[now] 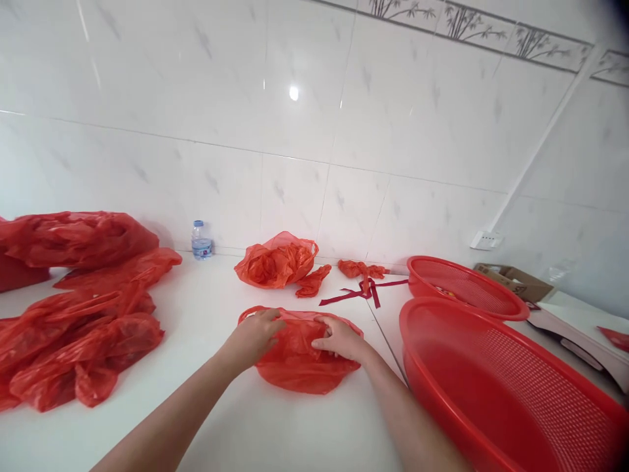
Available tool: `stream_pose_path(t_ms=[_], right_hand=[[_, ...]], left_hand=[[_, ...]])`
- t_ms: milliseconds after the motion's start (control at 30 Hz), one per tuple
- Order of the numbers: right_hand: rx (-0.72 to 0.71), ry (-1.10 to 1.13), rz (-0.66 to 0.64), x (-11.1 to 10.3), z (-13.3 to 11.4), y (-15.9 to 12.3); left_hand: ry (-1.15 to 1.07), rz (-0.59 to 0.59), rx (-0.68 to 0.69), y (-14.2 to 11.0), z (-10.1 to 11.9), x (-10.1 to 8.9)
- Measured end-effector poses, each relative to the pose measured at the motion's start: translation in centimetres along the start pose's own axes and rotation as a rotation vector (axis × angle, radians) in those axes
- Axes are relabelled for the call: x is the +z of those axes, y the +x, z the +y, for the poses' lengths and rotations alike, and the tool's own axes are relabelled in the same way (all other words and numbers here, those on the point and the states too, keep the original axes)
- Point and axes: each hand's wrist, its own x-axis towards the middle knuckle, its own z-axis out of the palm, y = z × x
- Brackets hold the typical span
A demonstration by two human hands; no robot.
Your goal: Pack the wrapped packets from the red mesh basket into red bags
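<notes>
A red plastic bag [307, 377] lies on the white table in front of me, its mouth spread and its handles toward the wall. My left hand [258, 337] is closed over the bag's left edge, fingers curled toward the inside. On the right edge, my right hand [339, 337] grips the film with bent fingers, the thumb showing inside the mouth. Both hands hide part of the rim. Behind it sits another red bag [278, 262] stuffed with crumpled red film, a small crumpled piece [313, 280] beside it.
Heaps of red bags [83, 341] cover the left side. A water bottle [201, 241] stands by the wall. Dark red ribbon [366, 290] lies behind the right hand. Two red plastic baskets [417, 367] stand close on the right, with a cardboard box [521, 283] beyond.
</notes>
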Motion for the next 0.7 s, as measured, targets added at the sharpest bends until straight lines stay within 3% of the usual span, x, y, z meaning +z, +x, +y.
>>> stream_pose_path(t_ms=[167,233,300,367,500,567,700], right_hand=[[-0.035,-0.270,0.282,0.6,-2.2,-1.6],[-0.072,-0.390,0.299,1.2,-2.0,-1.5],[-0.125,-0.421,0.233,1.7,-1.3,-1.3],[-0.175,-0.394,0.222,1.8,-0.8,-1.3],[-0.255,-0.321,0.469,1.3,-1.7,-2.5],[-0.315,-0.260,0.563,1.2,-2.6,-3.8],[-0.419,-0.135,0.687,1.4,-3.1,-7.5]], left_hand=[[0.062,0.210,0.134,-0.6,0.5,0.5],[0.055,0.294,0.157,-0.7,0.0,1.3],[0.055,0.411,0.138,-0.9,-0.7,2.1],[0.064,0.549,0.057,-1.3,-1.1,2.8],[-0.021,0.749,-0.191,-1.9,-1.6,3.2],[-0.181,0.758,-0.307,-1.9,-1.8,3.2],[-0.634,0.619,-0.514,-1.9,-2.2,3.1]])
